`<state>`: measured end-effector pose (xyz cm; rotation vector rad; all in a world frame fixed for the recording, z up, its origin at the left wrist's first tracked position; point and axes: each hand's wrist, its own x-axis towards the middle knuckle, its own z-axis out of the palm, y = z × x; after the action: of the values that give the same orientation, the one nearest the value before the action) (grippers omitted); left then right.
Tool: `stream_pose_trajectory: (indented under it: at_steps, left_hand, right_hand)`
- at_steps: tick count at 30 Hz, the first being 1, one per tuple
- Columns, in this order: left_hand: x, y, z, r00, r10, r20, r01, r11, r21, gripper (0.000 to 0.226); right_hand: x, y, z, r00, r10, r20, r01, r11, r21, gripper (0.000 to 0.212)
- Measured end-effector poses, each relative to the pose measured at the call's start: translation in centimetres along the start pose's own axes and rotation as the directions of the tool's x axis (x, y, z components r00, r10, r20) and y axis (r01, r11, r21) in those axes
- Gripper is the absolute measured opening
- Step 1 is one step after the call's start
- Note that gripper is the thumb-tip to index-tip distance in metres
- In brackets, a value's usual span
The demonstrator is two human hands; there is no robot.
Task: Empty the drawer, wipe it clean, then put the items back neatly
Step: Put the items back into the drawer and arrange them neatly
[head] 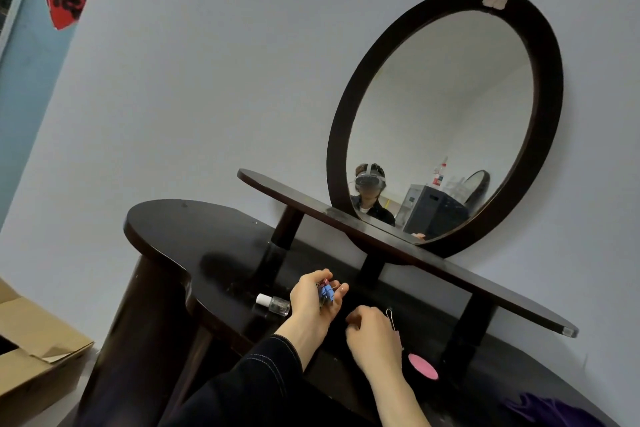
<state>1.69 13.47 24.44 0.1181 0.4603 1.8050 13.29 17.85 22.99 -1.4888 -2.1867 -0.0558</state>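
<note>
My left hand (313, 298) hovers over the dark dressing table top (194, 236), fingers curled around a bunch of blue and pink binder clips (325, 290). To its right, my right hand (372, 333) is curled and pinches a pink binder clip (394, 324) with its wire handle sticking up. A small clear bottle with a white cap (274, 303) lies on its side on the table just left of my left hand. A round pink-topped object (422, 361) rests on the table right of my right wrist. The drawer is out of view.
A raised dark shelf (398, 246) on posts crosses the table, carrying an oval mirror (446, 121) against the wall. A purple cloth (550, 409) lies at the table's lower right. An open cardboard box (31, 354) stands on the floor at left.
</note>
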Motion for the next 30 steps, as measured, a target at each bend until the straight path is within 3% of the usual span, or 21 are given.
stream_pose_trajectory:
  at_steps: [3,5,7,11,15,18,21,24,30]
  left_hand:
    - [-0.1,-0.1,0.3,1.000,0.003,-0.010,-0.003,0.998,0.059,0.006]
    - [-0.1,-0.2,0.4,1.000,0.005,-0.010,-0.004,0.993,0.117,0.006]
    - [-0.1,-0.3,0.4,1.000,0.013,-0.011,-0.011,0.984,0.180,0.006]
    - [-0.6,-0.8,0.0,0.996,-0.076,0.057,0.062,0.974,0.218,0.007]
    - [-2.7,-1.3,-0.5,0.974,-0.181,0.138,0.145,0.961,0.237,0.004]
    - [-5.9,-1.7,-1.0,0.938,-0.247,0.244,0.181,0.948,0.263,0.004]
    - [-9.5,-2.2,-2.2,0.881,-0.327,0.341,0.249,0.935,0.254,0.005]
    - [-12.6,-3.8,-4.5,0.836,-0.385,0.390,0.280,0.912,0.299,0.004]
    - [-14.1,-7.2,-10.7,0.863,-0.434,0.259,0.323,0.868,0.377,0.008]
  right_hand:
    - [0.1,0.4,-0.1,1.000,0.022,-0.004,-0.020,0.963,0.269,0.022]
    - [-0.1,0.5,-0.7,0.996,0.079,-0.044,-0.042,0.840,0.541,0.020]
    - [-0.7,0.5,-1.6,0.976,0.157,-0.149,-0.010,0.720,0.694,0.021]
    - [-2.7,1.1,-2.6,0.908,0.276,-0.314,0.097,0.591,0.801,0.021]
    - [-5.3,3.4,-3.1,0.890,0.403,-0.214,0.057,0.367,0.929,0.014]
    - [-7.3,5.4,-4.1,0.863,0.496,-0.093,0.043,0.110,0.993,0.011]
    - [-9.4,6.9,-5.4,0.879,0.475,-0.025,0.051,-0.041,0.998,0.014]
    - [-11.9,7.3,-6.4,0.922,0.388,-0.019,0.046,-0.061,0.997,0.016]
    - [-18.5,6.4,-4.8,0.977,0.208,-0.055,0.017,0.184,0.983,0.016]
